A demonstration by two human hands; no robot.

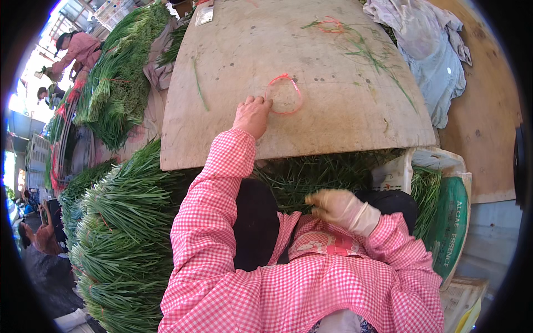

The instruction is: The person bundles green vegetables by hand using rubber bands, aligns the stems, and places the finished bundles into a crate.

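Observation:
A thin pink-red band loop [300,105] lies in a ring on the wooden board [222,83]. At its left side rests my bare left hand [254,115], fingers curled, the thumb side closed on the band's edge. My right hand [341,208], in a dirty pale glove, hovers over my lap below the board's near edge. Its fingers are loosely bent and apart, somewhat blurred, with nothing visible in them. Loose green stalks [377,61] and another small tangle of red bands [331,24] lie toward the board's far right.
Tied bundles of green leafy stalks [127,194] are piled on my left, with more [119,72] farther back. A white crate [438,158] holding greens and a green sack [452,227] stands at right. Cloths [427,50] drape the board's right edge. Other people [83,53] work at far left.

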